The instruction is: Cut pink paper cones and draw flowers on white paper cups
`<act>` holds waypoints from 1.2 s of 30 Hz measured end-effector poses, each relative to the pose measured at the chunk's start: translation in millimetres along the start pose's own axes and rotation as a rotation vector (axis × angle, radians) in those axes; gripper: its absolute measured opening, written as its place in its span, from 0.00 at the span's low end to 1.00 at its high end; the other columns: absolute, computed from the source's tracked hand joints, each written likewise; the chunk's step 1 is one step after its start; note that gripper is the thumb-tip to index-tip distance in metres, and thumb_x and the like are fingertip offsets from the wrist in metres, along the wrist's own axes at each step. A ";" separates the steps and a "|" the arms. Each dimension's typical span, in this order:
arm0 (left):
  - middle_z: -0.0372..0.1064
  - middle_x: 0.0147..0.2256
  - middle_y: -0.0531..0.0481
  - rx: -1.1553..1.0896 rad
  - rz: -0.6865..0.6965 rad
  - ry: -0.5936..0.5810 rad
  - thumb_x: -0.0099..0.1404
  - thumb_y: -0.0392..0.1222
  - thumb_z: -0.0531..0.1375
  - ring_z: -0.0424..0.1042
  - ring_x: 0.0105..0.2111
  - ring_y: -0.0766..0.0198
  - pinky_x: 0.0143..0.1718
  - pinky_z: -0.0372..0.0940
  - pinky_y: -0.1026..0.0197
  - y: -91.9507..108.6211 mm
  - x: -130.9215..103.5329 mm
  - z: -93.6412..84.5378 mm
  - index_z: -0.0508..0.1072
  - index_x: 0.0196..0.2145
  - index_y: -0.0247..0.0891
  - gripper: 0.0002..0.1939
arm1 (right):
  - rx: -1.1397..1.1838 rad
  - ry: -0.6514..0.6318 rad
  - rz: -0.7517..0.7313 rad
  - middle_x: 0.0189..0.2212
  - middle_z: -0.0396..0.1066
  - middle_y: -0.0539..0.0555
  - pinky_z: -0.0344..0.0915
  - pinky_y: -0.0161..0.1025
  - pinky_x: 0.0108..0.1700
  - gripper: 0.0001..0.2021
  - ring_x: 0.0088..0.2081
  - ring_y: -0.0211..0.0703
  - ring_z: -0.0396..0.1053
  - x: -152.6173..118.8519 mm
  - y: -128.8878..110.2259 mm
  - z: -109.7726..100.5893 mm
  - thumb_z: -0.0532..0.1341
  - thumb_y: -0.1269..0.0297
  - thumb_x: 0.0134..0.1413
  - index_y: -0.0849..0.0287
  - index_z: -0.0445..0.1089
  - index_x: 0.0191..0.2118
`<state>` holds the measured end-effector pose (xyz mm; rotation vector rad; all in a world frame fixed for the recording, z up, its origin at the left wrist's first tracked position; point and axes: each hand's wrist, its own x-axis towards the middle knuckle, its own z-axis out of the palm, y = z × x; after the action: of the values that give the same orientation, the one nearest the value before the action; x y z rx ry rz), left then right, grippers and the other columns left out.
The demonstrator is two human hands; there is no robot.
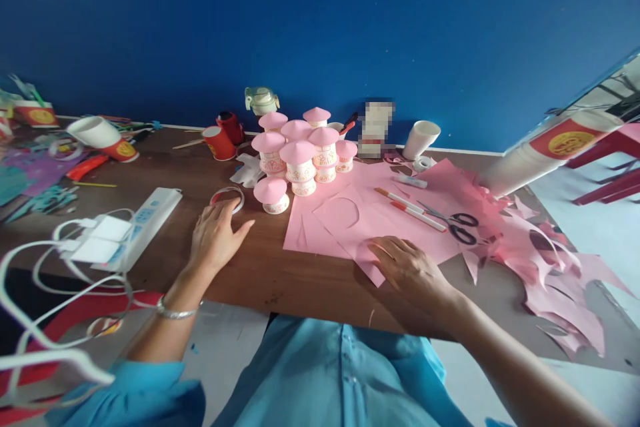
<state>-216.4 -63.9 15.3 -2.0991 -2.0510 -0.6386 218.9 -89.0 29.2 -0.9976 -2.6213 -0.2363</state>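
My left hand point(216, 235) rests on the brown table with its thumb spread wide. Its fingertips reach the near rim of a roll of tape point(239, 195), without closing round it. Palm down, my right hand point(407, 268) lies on the near corner of a pink paper sheet point(320, 233), fingers stretched out. A curved cut shows in that sheet. Between and beyond my hands stands a cluster of small decorated paper-cup towers point(303, 188) with pink cone roofs point(299, 151). Scissors point(464, 227) and orange-and-white markers point(417, 215) lie on the pink paper beyond my right hand.
A white power strip point(150, 220) with tangled cables point(45, 280) sits at left. Pink scraps point(560, 287) pile up at the right edge, near a tall stack of paper cups point(535, 157). Red cups point(219, 143) and a glass jar point(262, 101) stand by the blue wall.
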 end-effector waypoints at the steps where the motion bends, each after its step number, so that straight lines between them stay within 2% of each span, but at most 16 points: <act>1: 0.75 0.58 0.34 -0.053 -0.009 0.022 0.67 0.53 0.64 0.72 0.60 0.37 0.62 0.67 0.38 5.7 4.2 1.7 0.67 0.62 0.37 0.31 | -0.012 0.007 -0.007 0.48 0.80 0.63 0.77 0.46 0.46 0.13 0.47 0.53 0.77 0.7 -0.1 0.8 0.58 0.78 0.63 0.64 0.75 0.50; 4: 0.74 0.60 0.34 -0.213 -0.043 0.004 0.60 0.54 0.71 0.71 0.62 0.38 0.61 0.69 0.40 20.1 20.9 9.2 0.57 0.69 0.37 0.47 | -0.036 0.010 -0.015 0.47 0.80 0.63 0.76 0.44 0.44 0.13 0.45 0.51 0.77 2.0 1.1 2.8 0.57 0.77 0.67 0.64 0.75 0.51; 6: 0.73 0.61 0.33 -0.254 -0.075 -0.037 0.57 0.53 0.73 0.71 0.62 0.37 0.60 0.69 0.41 27.2 31.5 14.5 0.55 0.70 0.36 0.52 | -0.025 0.020 -0.003 0.47 0.80 0.62 0.76 0.44 0.44 0.13 0.45 0.50 0.77 2.0 1.9 4.3 0.56 0.76 0.69 0.63 0.75 0.51; 9: 0.70 0.64 0.32 -0.271 -0.131 -0.072 0.56 0.50 0.73 0.71 0.63 0.37 0.60 0.70 0.42 35.5 42.0 19.8 0.60 0.68 0.38 0.47 | -0.010 0.043 0.017 0.46 0.80 0.61 0.76 0.44 0.44 0.12 0.45 0.49 0.77 0.9 2.9 7.5 0.55 0.73 0.71 0.62 0.75 0.51; 12: 0.71 0.63 0.34 -0.273 -0.174 -0.084 0.58 0.49 0.72 0.73 0.61 0.37 0.58 0.72 0.44 41.3 45.9 21.5 0.62 0.66 0.39 0.43 | -0.002 0.061 0.007 0.46 0.79 0.61 0.75 0.45 0.44 0.10 0.46 0.50 0.77 -0.2 3.7 10.7 0.57 0.71 0.72 0.63 0.75 0.50; 17: 0.73 0.61 0.34 -0.296 -0.149 -0.071 0.59 0.52 0.72 0.74 0.61 0.36 0.57 0.72 0.43 45.7 48.8 22.7 0.64 0.64 0.39 0.40 | 0.003 0.054 0.007 0.47 0.79 0.61 0.76 0.44 0.45 0.09 0.46 0.50 0.77 0.1 4.7 12.4 0.60 0.70 0.71 0.62 0.75 0.52; 26: 0.73 0.61 0.32 -0.301 -0.123 -0.045 0.59 0.53 0.71 0.73 0.62 0.38 0.59 0.71 0.43 47.8 49.3 27.8 0.64 0.64 0.38 0.40 | -0.009 0.067 0.011 0.47 0.79 0.61 0.76 0.46 0.44 0.12 0.45 0.50 0.76 -0.1 4.7 15.7 0.57 0.69 0.72 0.62 0.76 0.53; 36: 0.74 0.60 0.33 -0.275 -0.129 -0.019 0.58 0.54 0.71 0.76 0.58 0.39 0.55 0.72 0.46 37.1 44.4 31.0 0.65 0.62 0.38 0.39 | -0.005 0.097 0.007 0.47 0.79 0.61 0.75 0.46 0.45 0.11 0.46 0.51 0.76 -1.2 5.8 18.3 0.57 0.70 0.73 0.64 0.74 0.52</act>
<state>-174.6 -13.4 11.9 -2.1285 -2.2342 -0.9742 219.1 -80.6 11.9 -0.9716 -2.5303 -0.2826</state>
